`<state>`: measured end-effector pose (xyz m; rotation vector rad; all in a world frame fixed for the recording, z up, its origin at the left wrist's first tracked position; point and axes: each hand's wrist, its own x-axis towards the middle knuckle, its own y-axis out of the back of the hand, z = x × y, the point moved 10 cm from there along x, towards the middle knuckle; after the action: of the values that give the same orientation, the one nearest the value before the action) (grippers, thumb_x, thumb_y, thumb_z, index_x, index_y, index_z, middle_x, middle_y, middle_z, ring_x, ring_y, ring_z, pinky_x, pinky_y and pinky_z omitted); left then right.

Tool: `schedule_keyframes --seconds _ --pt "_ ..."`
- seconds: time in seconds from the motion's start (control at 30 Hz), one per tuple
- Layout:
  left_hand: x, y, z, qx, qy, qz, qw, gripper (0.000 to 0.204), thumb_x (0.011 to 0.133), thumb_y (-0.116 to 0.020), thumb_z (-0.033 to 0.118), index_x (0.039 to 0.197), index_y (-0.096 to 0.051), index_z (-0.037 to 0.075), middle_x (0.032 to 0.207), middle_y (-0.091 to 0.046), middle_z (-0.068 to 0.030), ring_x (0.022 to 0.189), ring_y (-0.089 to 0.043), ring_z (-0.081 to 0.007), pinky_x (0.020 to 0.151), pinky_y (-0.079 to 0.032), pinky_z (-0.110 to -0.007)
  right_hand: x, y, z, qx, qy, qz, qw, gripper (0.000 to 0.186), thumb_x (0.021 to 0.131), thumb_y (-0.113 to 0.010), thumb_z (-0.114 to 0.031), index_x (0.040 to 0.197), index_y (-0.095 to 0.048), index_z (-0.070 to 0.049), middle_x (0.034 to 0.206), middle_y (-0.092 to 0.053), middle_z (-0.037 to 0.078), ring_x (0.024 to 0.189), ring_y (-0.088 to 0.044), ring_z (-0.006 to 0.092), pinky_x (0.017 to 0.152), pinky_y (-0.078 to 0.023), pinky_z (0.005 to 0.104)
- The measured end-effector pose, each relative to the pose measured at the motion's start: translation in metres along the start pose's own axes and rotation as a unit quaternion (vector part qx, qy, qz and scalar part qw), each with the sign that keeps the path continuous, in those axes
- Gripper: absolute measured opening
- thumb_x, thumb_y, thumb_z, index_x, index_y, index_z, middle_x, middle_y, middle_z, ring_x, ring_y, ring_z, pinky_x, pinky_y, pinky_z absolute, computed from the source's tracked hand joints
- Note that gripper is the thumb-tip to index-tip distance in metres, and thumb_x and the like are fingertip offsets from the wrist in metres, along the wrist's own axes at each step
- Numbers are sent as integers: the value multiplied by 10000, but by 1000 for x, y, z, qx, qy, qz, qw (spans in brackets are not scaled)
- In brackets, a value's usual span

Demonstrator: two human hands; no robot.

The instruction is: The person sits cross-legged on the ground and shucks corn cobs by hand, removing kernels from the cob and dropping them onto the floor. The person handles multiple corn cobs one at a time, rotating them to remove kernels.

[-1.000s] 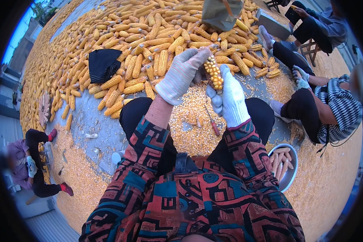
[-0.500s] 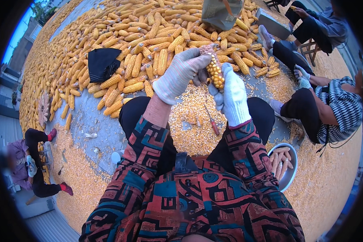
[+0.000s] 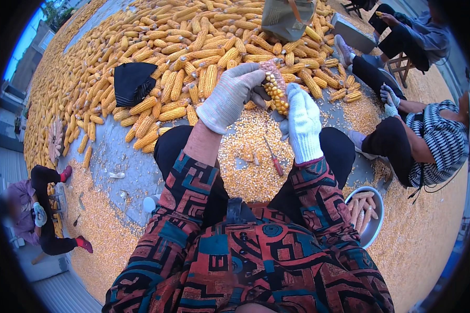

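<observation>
Both of my gloved hands are closed round one corn cob [image 3: 277,94], held up over the loose kernels between my knees. Its upper part is bare and pinkish; rows of yellow kernels still sit on the side facing me. My left hand [image 3: 234,93] grips it from the left, thumb side against the kernels. From the right, my right hand [image 3: 302,117] presses on the lower end, its fingers partly hidden. Below them a screwdriver-like tool with a red handle [image 3: 278,167] lies on the loose kernels [image 3: 248,180].
A big heap of unshelled corn cobs [image 3: 209,47] spreads ahead, with a black cloth [image 3: 133,83] and a grey-green bag [image 3: 287,21] on it. A metal basin [image 3: 378,221] of stripped cobs stands at my right. Co-workers sit at right [image 3: 438,133] and left [image 3: 26,208].
The cob has tilted slightly and shows more bare surface at its top. My right hand has shifted a little, its fingers now closer together. My left hand stays round the cob.
</observation>
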<state>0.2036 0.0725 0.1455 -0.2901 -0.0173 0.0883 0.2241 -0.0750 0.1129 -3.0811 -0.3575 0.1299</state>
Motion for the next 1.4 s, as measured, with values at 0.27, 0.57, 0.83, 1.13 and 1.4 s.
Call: schedule_keyframes --seconds 0.27,0.57,0.83,1.13,1.4 --pt "4 0 -2 187 -21 74 979 342 874 -645 367 1021 -588 63 712 -585 4 562 -541 -58 458 -415 -201 -10 -19 -31 -252 307 6 918 299 940 -514 -323 1070 -616 -73 953 -639 135 766 -630 323 675 -504 369" --pt "-4 5 10 101 -39 38 993 285 937 -578 311 989 -629 35 745 -619 -11 577 -580 -72 496 -451 -197 -6 -25 33 158 -217 -113 957 508 933 -418 -575 980 -602 -104 557 -515 5 306 -327 71 264 -237 230" --pt "-4 -12 10 43 -57 -7 997 390 955 -516 422 1049 -623 59 937 -615 -9 855 -571 -89 765 -456 -226 -17 -50 24 257 -223 -232 911 522 946 -431 -537 1030 -584 -46 575 -530 37 335 -406 88 267 -304 210" --pt "4 -5 2 103 -85 43 990 263 924 -605 295 1011 -610 47 891 -610 -6 836 -560 -82 770 -445 -228 -3 -33 21 104 -78 -132 983 494 924 -505 -466 1110 -592 -17 759 -645 109 481 -572 123 377 -460 230" --pt "-2 -6 9 101 -98 72 987 248 904 -637 267 1011 -620 44 894 -619 -8 844 -563 -79 764 -455 -235 -1 -33 26 158 -139 -94 973 476 955 -442 -428 993 -602 18 701 -638 114 451 -575 142 335 -431 240"
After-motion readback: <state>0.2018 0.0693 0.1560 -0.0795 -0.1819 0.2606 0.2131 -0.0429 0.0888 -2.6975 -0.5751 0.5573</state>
